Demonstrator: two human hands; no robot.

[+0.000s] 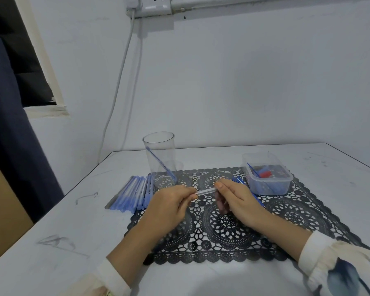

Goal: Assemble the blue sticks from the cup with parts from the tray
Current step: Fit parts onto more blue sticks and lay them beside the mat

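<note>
Item: clear tube (pixel 205 191), which we are holding above the middle of the black lace mat (pixel 229 231), left hand (pixel 169 205) and right hand (pixel 233 197) each pinching one end.
Cup (pixel 158 146), with one blue stick (pixel 161 163) leaning inside, is standing at the mat's far-left corner.
Tray (pixel 269 185) is sitting on the mat's far-right corner.
Blue-tipped sticks (pixel 130 194) are lying in a row off the mat's left edge.

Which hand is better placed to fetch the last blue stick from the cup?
Left. The cup stands just beyond the left hand, while the right hand sits nearer the tray. Both pinch the clear tube, so one must let go.
</note>
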